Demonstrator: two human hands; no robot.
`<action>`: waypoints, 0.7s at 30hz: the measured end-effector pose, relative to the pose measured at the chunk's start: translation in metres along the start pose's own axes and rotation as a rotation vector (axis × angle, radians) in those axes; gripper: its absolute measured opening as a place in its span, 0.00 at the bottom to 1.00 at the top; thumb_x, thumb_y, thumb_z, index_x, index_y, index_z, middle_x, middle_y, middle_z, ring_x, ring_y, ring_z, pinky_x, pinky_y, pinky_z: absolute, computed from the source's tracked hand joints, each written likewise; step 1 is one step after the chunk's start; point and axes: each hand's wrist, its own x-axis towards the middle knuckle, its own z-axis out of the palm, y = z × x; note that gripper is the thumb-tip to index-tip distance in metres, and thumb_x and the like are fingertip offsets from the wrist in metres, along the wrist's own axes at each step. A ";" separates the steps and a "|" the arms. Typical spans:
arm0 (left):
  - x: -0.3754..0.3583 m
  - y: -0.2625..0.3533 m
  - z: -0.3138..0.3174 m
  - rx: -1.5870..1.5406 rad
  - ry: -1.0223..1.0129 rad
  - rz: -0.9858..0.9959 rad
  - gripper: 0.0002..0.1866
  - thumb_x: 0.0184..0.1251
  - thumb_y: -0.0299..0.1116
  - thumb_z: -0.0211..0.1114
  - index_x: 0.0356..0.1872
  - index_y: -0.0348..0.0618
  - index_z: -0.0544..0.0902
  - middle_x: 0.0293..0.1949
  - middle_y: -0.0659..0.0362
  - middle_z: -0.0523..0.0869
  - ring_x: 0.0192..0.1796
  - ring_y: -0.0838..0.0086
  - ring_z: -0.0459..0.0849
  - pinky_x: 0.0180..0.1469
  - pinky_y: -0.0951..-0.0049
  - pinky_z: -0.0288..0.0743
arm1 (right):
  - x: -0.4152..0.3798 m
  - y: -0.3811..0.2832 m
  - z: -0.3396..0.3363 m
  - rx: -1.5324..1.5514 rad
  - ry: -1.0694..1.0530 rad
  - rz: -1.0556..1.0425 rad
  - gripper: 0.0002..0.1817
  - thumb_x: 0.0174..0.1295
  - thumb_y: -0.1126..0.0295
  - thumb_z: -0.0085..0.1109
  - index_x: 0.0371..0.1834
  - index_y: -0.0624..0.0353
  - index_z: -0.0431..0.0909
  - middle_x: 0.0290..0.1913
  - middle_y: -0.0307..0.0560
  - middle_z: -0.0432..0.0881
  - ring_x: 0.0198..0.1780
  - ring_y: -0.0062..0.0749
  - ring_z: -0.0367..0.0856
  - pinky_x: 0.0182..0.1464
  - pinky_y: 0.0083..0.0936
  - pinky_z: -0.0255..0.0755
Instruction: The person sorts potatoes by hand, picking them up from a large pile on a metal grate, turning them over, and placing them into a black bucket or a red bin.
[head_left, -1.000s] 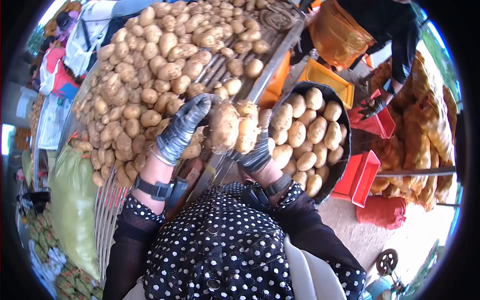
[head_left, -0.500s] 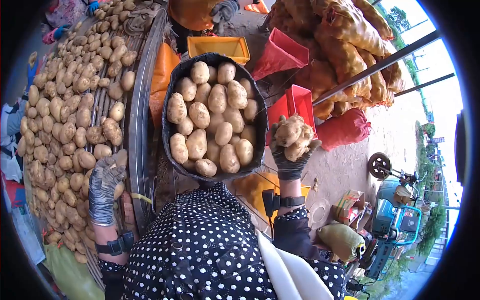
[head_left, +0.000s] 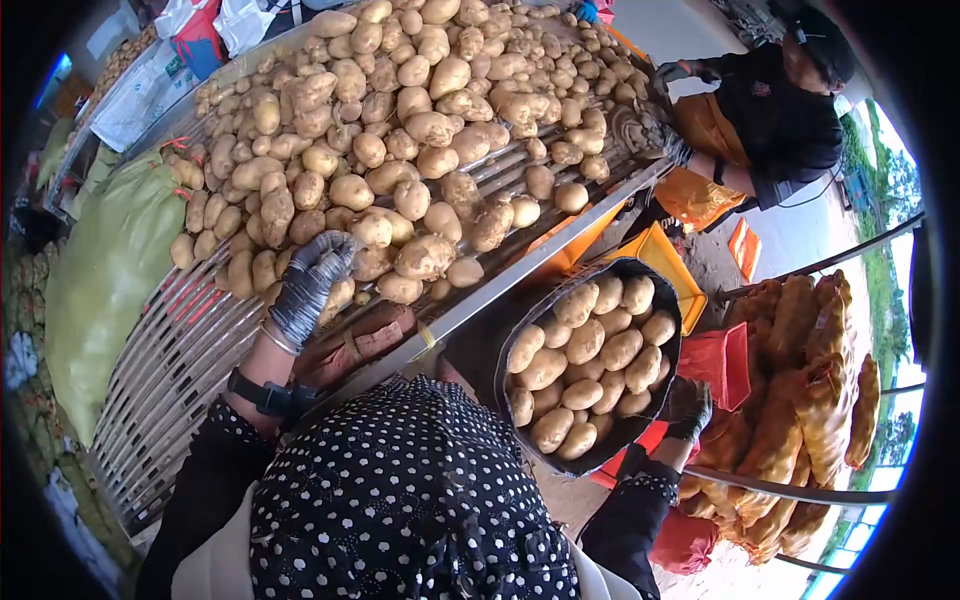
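Note:
My left hand [head_left: 312, 285], in a dark grey glove, rests on the near edge of a heap of potatoes [head_left: 428, 258] on a slatted table. Its fingers are bent and close together; what lies under them is hidden. A black bucket [head_left: 503, 375] holding several pale potatoes [head_left: 585, 342] stands to the right of the table rail. Just outside the bucket's right rim is my right hand [head_left: 688, 408], also gloved, its fingers loosely apart and no potato visible in it.
A metal rail [head_left: 540, 262] edges the slatted table [head_left: 165, 375]. Beyond the bucket are a yellow crate [head_left: 668, 262], a red plastic container [head_left: 722, 365] and stacked orange mesh sacks [head_left: 790, 420]. A full green sack [head_left: 110, 290] lies left. Another person [head_left: 765, 120] stands at the table's far end.
The view has swung left toward the potato heap. The clump of potatoes in my right hand is gone from it, and that hand is now by the bucket's rim. My left hand stays on the heap.

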 end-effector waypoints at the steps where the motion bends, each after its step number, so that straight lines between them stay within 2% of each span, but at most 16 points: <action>1: -0.004 -0.001 -0.011 -0.014 0.029 -0.003 0.09 0.70 0.31 0.60 0.45 0.38 0.82 0.40 0.65 0.84 0.43 0.82 0.80 0.48 0.81 0.76 | 0.004 0.006 0.125 -0.230 0.478 -0.069 0.14 0.62 0.63 0.62 0.49 0.53 0.78 0.41 0.44 0.84 0.36 0.37 0.83 0.33 0.36 0.77; 4: -0.012 -0.014 -0.031 0.061 0.139 0.015 0.07 0.68 0.29 0.62 0.43 0.37 0.82 0.38 0.65 0.83 0.41 0.84 0.79 0.47 0.81 0.75 | 0.038 0.038 0.274 -0.490 -0.054 -0.039 0.16 0.61 0.67 0.65 0.51 0.56 0.78 0.40 0.43 0.85 0.36 0.29 0.84 0.33 0.22 0.78; 5: -0.015 -0.017 -0.035 0.086 0.159 0.026 0.07 0.68 0.28 0.62 0.42 0.37 0.82 0.37 0.65 0.83 0.41 0.84 0.79 0.46 0.81 0.75 | 0.037 0.047 0.330 -0.595 -0.183 -0.026 0.11 0.60 0.72 0.65 0.46 0.59 0.80 0.34 0.41 0.84 0.31 0.24 0.82 0.32 0.18 0.76; 6: -0.017 -0.021 -0.040 0.134 0.166 0.020 0.07 0.68 0.28 0.62 0.43 0.37 0.81 0.37 0.64 0.84 0.41 0.83 0.79 0.47 0.80 0.76 | 0.046 0.068 0.361 -0.715 -0.371 -0.049 0.10 0.62 0.72 0.63 0.45 0.60 0.80 0.32 0.40 0.83 0.30 0.22 0.82 0.30 0.18 0.75; 7: -0.018 -0.022 -0.041 0.128 0.170 0.016 0.07 0.68 0.28 0.62 0.43 0.37 0.81 0.37 0.64 0.84 0.41 0.83 0.79 0.47 0.80 0.76 | 0.048 0.079 0.400 -1.014 -0.493 -0.085 0.13 0.62 0.66 0.64 0.46 0.60 0.79 0.31 0.46 0.84 0.30 0.26 0.83 0.31 0.23 0.75; 8: -0.019 -0.022 -0.044 0.185 0.140 -0.008 0.07 0.68 0.28 0.61 0.44 0.37 0.81 0.37 0.63 0.83 0.41 0.82 0.80 0.48 0.79 0.76 | 0.070 0.108 0.417 -1.307 -0.545 -0.113 0.18 0.61 0.60 0.64 0.49 0.59 0.79 0.35 0.54 0.85 0.32 0.37 0.85 0.36 0.30 0.77; 9: -0.019 -0.020 -0.046 0.241 0.112 -0.035 0.08 0.68 0.27 0.60 0.45 0.37 0.80 0.37 0.63 0.83 0.41 0.81 0.81 0.48 0.79 0.77 | 0.077 0.121 0.439 -1.435 -0.601 -0.137 0.24 0.59 0.52 0.64 0.52 0.57 0.77 0.38 0.58 0.85 0.38 0.48 0.85 0.43 0.37 0.77; 10: -0.020 -0.014 -0.045 0.179 0.099 -0.060 0.08 0.68 0.25 0.61 0.45 0.35 0.80 0.39 0.60 0.84 0.43 0.80 0.81 0.48 0.77 0.77 | 0.075 0.122 0.469 -1.756 -0.605 -0.289 0.29 0.60 0.45 0.60 0.55 0.57 0.76 0.40 0.58 0.85 0.43 0.51 0.84 0.46 0.41 0.76; 11: -0.017 -0.017 -0.047 0.172 0.110 -0.065 0.08 0.68 0.25 0.61 0.45 0.35 0.80 0.39 0.60 0.84 0.43 0.80 0.81 0.48 0.77 0.77 | 0.076 0.121 0.495 -1.833 -0.730 -0.205 0.32 0.60 0.42 0.58 0.57 0.57 0.75 0.42 0.61 0.84 0.48 0.53 0.82 0.49 0.42 0.75; 13: -0.012 -0.022 -0.049 0.220 0.123 -0.011 0.08 0.67 0.23 0.60 0.45 0.34 0.80 0.40 0.58 0.85 0.45 0.78 0.82 0.50 0.77 0.78 | 0.094 0.151 0.507 -1.928 -0.800 -0.229 0.34 0.57 0.39 0.59 0.56 0.56 0.75 0.44 0.60 0.84 0.48 0.53 0.82 0.48 0.41 0.76; 14: -0.008 -0.022 -0.049 0.117 0.076 -0.046 0.08 0.66 0.21 0.59 0.45 0.33 0.80 0.42 0.57 0.86 0.46 0.77 0.82 0.52 0.77 0.78 | 0.093 0.148 0.519 -2.008 -0.745 -0.064 0.32 0.56 0.45 0.65 0.55 0.56 0.73 0.43 0.58 0.84 0.47 0.50 0.83 0.48 0.39 0.76; 15: -0.003 -0.020 -0.047 0.106 0.079 -0.063 0.08 0.66 0.21 0.59 0.45 0.33 0.80 0.42 0.57 0.86 0.46 0.77 0.82 0.52 0.77 0.78 | 0.099 0.153 0.512 -2.021 -0.755 -0.048 0.32 0.56 0.45 0.65 0.55 0.56 0.73 0.43 0.58 0.84 0.47 0.50 0.83 0.48 0.39 0.76; 17: 0.006 -0.017 -0.039 0.055 0.051 0.031 0.09 0.66 0.21 0.60 0.45 0.32 0.80 0.42 0.56 0.86 0.46 0.77 0.83 0.51 0.76 0.78 | 0.103 0.148 0.500 -1.637 -0.925 -0.127 0.31 0.53 0.56 0.71 0.56 0.58 0.70 0.39 0.56 0.84 0.44 0.46 0.84 0.49 0.36 0.76; 18: 0.014 -0.016 -0.038 0.177 -0.005 0.088 0.09 0.65 0.20 0.60 0.45 0.32 0.80 0.42 0.56 0.86 0.45 0.76 0.83 0.50 0.77 0.78 | 0.096 0.134 0.500 -1.631 -0.880 0.020 0.32 0.50 0.65 0.74 0.57 0.59 0.68 0.42 0.50 0.81 0.47 0.38 0.82 0.48 0.32 0.77; 19: 0.020 -0.012 -0.033 0.163 0.000 0.076 0.09 0.65 0.20 0.60 0.45 0.32 0.80 0.42 0.56 0.86 0.45 0.76 0.83 0.50 0.77 0.78 | 0.098 0.139 0.487 -1.646 -0.886 0.032 0.32 0.50 0.65 0.74 0.57 0.59 0.68 0.42 0.50 0.81 0.47 0.38 0.82 0.48 0.32 0.77; 21: 0.033 -0.007 -0.021 0.272 -0.033 0.199 0.08 0.65 0.22 0.60 0.44 0.33 0.81 0.42 0.56 0.85 0.44 0.75 0.83 0.49 0.76 0.78 | 0.107 0.153 0.454 -0.845 -0.872 0.093 0.34 0.48 0.67 0.75 0.58 0.57 0.66 0.46 0.45 0.80 0.50 0.35 0.80 0.48 0.28 0.76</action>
